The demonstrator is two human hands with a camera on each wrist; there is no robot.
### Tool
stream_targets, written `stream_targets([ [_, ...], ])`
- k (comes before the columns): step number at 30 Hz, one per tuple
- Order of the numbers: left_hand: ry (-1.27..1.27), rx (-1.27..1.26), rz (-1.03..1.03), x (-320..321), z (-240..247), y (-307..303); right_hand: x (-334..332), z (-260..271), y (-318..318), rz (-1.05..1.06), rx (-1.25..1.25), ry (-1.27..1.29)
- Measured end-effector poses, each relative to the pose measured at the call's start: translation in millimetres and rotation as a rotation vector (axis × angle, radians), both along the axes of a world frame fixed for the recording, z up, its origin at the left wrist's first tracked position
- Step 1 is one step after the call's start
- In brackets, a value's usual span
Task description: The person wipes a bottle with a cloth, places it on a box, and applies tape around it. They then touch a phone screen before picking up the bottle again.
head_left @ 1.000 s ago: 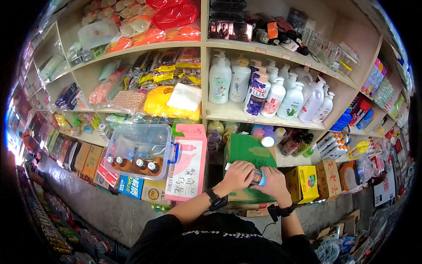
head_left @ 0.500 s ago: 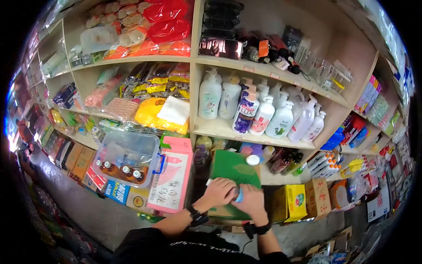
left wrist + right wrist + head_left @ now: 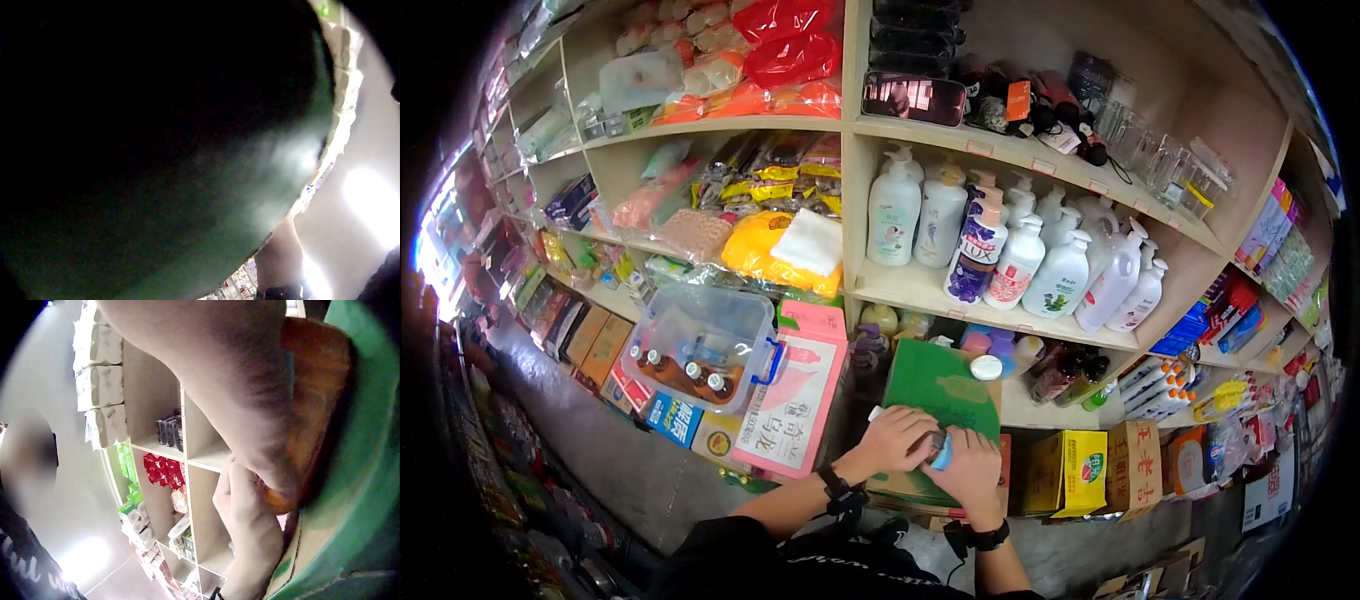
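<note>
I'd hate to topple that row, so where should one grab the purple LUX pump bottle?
Probably around the body of the purple LUX pump bottle, coming straight from the front. It stands upright near the shelf edge, with white pump bottles close beside and behind it, so side approaches look blocked, and its pump head is narrow.
</note>
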State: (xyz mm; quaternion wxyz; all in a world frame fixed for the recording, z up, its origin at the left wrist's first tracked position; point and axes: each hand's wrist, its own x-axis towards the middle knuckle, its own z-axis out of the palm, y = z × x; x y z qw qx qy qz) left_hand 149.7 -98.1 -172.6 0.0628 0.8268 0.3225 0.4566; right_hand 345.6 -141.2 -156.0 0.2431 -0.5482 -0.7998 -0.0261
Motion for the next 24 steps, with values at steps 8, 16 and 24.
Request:
stream_targets([
  [8, -0.057, 0.016, -0.021, 3.0, -6.2, 3.8, -4.1, 6.7, -0.7, -0.128, -0.019, 0.065],
  [16, -0.130, 0.003, -0.095, 5.6, -7.4, 8.3, -9.0, 8.4, -6.1, -0.231, -0.061, 0.033],
  [24, -0.143, -0.018, -0.114, 4.8, -11.2, 7.6, -8.3, 12.5, -7.9, -0.190, -0.022, 0.038],
])
